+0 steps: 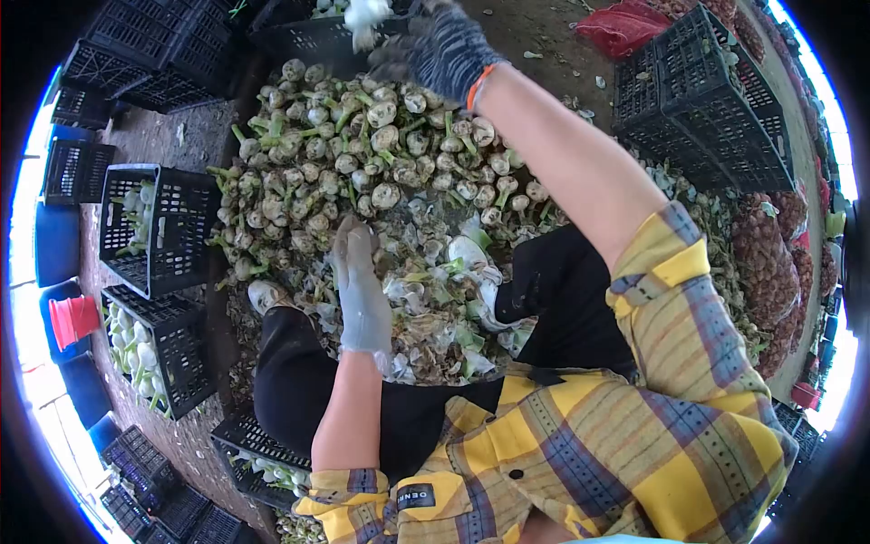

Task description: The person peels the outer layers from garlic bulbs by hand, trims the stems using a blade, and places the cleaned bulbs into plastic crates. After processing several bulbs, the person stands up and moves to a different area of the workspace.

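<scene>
The white bulb (366, 13) was at the top edge, above the dark crate (304, 38), its long axis running roughly up and down the view and its narrower end pointing down toward the bulb pile (385, 136). Motion blurred it, and the frame edge cut off its upper part. It lay just beside the fingers of the right hand (444, 56), which were stretched out and parted; whether any touched it could not be told. The left hand (357, 267) rested at the pile's near edge, its grip impossible to tell.
</scene>
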Demonstrator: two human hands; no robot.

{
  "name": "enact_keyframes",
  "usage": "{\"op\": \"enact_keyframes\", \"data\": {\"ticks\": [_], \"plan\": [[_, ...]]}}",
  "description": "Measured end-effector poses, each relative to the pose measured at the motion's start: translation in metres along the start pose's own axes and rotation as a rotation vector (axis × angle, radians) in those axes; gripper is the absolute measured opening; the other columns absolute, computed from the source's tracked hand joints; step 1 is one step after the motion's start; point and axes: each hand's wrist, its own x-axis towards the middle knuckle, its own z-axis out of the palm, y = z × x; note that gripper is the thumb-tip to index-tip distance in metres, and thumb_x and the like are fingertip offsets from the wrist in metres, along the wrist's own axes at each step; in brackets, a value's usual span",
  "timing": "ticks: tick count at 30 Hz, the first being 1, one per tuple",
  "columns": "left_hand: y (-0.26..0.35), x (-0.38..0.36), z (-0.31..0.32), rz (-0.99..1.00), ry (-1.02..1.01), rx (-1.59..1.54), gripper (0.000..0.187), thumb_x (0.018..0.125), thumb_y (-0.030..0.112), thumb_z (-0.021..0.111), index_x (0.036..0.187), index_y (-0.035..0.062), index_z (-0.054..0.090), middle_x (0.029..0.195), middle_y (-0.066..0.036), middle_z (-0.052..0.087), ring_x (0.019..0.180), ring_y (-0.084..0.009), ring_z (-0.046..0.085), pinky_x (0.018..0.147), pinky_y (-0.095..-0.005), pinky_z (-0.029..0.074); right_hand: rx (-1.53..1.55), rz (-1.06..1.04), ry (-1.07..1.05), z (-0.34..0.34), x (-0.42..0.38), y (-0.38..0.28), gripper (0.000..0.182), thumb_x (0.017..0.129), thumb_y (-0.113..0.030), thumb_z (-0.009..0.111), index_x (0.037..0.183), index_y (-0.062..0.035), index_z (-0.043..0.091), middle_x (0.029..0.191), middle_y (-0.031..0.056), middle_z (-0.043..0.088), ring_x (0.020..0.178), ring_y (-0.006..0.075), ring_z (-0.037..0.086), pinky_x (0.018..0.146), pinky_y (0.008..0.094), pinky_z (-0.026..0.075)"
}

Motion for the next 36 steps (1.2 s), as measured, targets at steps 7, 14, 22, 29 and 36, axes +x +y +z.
{"op": "enact_keyframes", "data": {"ticks": [7, 14, 22, 29, 36], "plan": [[0.019, -0.024, 0.008, -0.15, -0.039, -0.111, 0.043, 0.092, 0.036, 0.047, 0.127, 0.0111, 0.043, 0.112, -0.003, 0.051, 0.097, -0.0169, 0.053, 0.081, -0.0306, 0.043, -1.978, 0.031, 0.142, -0.194, 0.073, 0.022, 0.059, 0.081, -0.043, 0.055, 0.122, -0.0015, 0.046, 0.122, 0.0181, 0.049, 0.112, 0.0295, 0.05, 0.092, 0.0377, 0.042], [0.01, -0.026, -0.015, -0.113, -0.069, 0.134, 0.043, 0.094, 0.032, 0.043, 0.129, 0.0074, 0.039, 0.117, -0.006, 0.051, 0.099, -0.0162, 0.054, 0.083, -0.0321, 0.044, -2.32, 0.34, 0.31, -0.31, 0.041, 0.064, 0.054, 0.077, -0.029, 0.055, 0.124, -0.0052, 0.048, 0.127, 0.0176, 0.048, 0.116, 0.0294, 0.048, 0.095, 0.0378, 0.04], [0.01, -0.012, -0.011, -0.126, -0.058, 0.121, 0.038, 0.093, 0.027, 0.044, 0.125, 0.0053, 0.045, 0.112, -0.007, 0.056, 0.102, -0.0151, 0.052, 0.09, -0.0305, 0.039, -2.518, 0.199, 0.113, -0.259, 0.039, 0.04, 0.02, 0.073, -0.014, 0.056, 0.086, -0.0053, 0.068, 0.091, 0.019, 0.064, 0.085, 0.0327, 0.063, 0.074, 0.0413, 0.049], [-0.008, 0.007, 0.016, 0.166, -0.068, 0.199, 0.046, 0.092, 0.027, 0.048, 0.129, 0.0013, 0.039, 0.123, -0.011, 0.049, 0.112, -0.017, 0.046, 0.097, -0.0283, 0.033, -2.099, -0.105, -0.478, -0.116, -0.025, 0.039, 0.034, 0.072, -0.023, 0.059, 0.102, -0.0059, 0.062, 0.09, 0.0188, 0.064, 0.084, 0.0303, 0.062, 0.076, 0.0371, 0.048], [-0.01, 0.009, 0.014, 0.166, -0.157, -0.027, 0.05, 0.091, 0.04, 0.048, 0.126, 0.0048, 0.042, 0.108, -0.005, 0.055, 0.094, -0.0118, 0.054, 0.083, -0.0254, 0.042, -1.477, -0.163, -0.62, -0.065, -0.1, 0.072, 0.032, 0.077, -0.021, 0.06, 0.105, -0.0049, 0.061, 0.092, 0.0124, 0.065, 0.084, 0.0222, 0.063, 0.076, 0.0325, 0.05]]}}
